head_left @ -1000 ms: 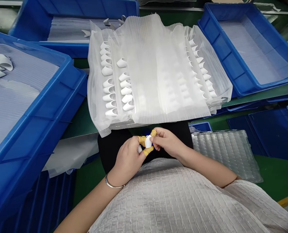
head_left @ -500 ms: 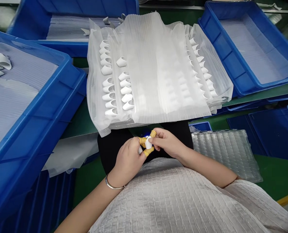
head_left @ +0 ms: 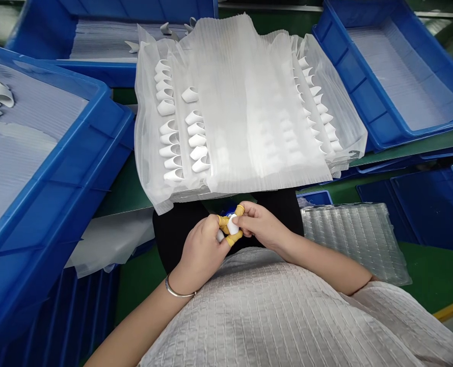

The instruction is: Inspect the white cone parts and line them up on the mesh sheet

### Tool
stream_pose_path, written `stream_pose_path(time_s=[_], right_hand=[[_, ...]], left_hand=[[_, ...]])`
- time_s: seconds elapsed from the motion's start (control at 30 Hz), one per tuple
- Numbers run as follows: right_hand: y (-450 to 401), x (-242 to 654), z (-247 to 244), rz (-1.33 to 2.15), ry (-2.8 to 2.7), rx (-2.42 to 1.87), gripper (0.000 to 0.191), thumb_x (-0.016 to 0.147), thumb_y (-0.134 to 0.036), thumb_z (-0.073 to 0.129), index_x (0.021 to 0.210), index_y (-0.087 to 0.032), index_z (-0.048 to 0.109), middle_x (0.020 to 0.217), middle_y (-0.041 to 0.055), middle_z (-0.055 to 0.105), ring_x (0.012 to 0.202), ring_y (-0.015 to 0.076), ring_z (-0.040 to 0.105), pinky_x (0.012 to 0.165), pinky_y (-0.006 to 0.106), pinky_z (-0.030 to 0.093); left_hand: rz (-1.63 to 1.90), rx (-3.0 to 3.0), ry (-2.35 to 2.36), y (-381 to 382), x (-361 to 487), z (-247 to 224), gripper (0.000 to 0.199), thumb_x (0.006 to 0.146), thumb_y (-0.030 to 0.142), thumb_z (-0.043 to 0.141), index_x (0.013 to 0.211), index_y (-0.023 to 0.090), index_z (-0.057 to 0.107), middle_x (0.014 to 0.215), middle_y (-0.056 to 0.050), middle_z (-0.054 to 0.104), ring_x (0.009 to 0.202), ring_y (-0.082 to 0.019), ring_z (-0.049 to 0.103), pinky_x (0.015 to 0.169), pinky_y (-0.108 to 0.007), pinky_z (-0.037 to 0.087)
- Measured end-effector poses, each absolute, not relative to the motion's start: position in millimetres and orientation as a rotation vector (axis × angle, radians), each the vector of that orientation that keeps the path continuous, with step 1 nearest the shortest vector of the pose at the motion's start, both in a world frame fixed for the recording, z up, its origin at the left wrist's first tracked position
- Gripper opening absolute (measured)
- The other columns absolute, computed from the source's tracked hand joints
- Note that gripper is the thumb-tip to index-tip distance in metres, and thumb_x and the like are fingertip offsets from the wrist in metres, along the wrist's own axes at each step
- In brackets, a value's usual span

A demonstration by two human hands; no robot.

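Observation:
Above my lap, my left hand point(head_left: 204, 243) and my right hand point(head_left: 262, 224) are both closed on one small white curved plastic piece point(head_left: 233, 225). Yellow finger cots cover the left thumb and fingertips and a right fingertip. Part of a second whitish piece point(head_left: 220, 236) shows under the left fingers, mostly hidden. Something blue peeks out just behind the fingers, too covered to name. Beyond my hands sits a tray of similar white pieces point(head_left: 198, 153) in rows, mostly draped with translucent foam sheet point(head_left: 234, 102).
A blue bin point(head_left: 107, 132) at left holds several white pieces on liner sheets. Another blue bin point(head_left: 92, 69) stands at the back left, and a third blue bin point(head_left: 367, 92) at the back right. A clear ribbed plastic tray point(head_left: 356, 239) lies low at right.
The white piece has turned slightly between my fingers. My hands stay nearly in place; the whole view has shifted a little.

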State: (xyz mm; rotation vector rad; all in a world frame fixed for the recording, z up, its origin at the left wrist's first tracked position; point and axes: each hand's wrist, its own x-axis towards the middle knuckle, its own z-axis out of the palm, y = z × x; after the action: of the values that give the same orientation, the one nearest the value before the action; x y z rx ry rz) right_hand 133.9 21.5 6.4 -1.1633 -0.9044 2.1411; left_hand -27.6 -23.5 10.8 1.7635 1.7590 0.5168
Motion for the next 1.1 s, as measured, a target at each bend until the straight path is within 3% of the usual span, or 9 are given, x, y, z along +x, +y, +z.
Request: stream_pose_path(time_s=[0.57, 0.83, 0.97, 1.1], right_hand=[[20, 134, 8, 2.15, -0.929, -1.172, 0.015, 0.073, -0.019, 0.063, 0.071, -0.019, 0.048, 0.055, -0.0092, 0.045, 0.047, 0.006, 0.036, 0.047, 0.021, 0.025], [21, 139, 4, 2.198, -0.883, -1.075, 0.007, 0.067, -0.011, 0.05, 0.067, -0.018, 0.05, 0.05, -0.0081, 0.043, 0.047, 0.007, 0.032, 0.049, 0.022, 0.024], [22, 144, 2, 2.081, -0.982, -1.121, 0.006, 0.077, -0.018, 0.055, 0.073, -0.019, 0.051, 0.06, -0.0059, 0.047, 0.054, 0.009, 0.04, 0.053, 0.023, 0.031], [20, 145, 7, 1.868, -1.425, -1.236, 0.026, 0.078, -0.033, 0.071, 0.08, -0.02, 0.049, 0.07, -0.0053, 0.048, 0.061, 0.0103, 0.043, 0.055, 0.024, 0.034]], left_hand=[[0.474, 1.66, 1.734, -24, -28, 5, 0.04, 0.076, 0.043, 0.071, 0.07, 0.023, 0.036, 0.063, 0.005, 0.049, 0.055, -0.014, 0.046, 0.05, -0.025, 0.033], [0.571, 1.35, 1.612, -23, -29, 11, 0.035, 0.072, 0.04, 0.074, 0.077, 0.021, 0.046, 0.065, 0.007, 0.054, 0.054, -0.01, 0.044, 0.049, -0.023, 0.035], [0.585, 1.275, 1.572, -23, -29, 10, 0.032, 0.072, 0.039, 0.075, 0.083, 0.021, 0.05, 0.068, 0.006, 0.055, 0.054, -0.009, 0.044, 0.05, -0.022, 0.037], [0.559, 1.378, 1.566, -23, -28, 8, 0.029, 0.076, 0.039, 0.072, 0.083, 0.021, 0.051, 0.072, 0.004, 0.059, 0.058, -0.011, 0.048, 0.052, -0.024, 0.038]])
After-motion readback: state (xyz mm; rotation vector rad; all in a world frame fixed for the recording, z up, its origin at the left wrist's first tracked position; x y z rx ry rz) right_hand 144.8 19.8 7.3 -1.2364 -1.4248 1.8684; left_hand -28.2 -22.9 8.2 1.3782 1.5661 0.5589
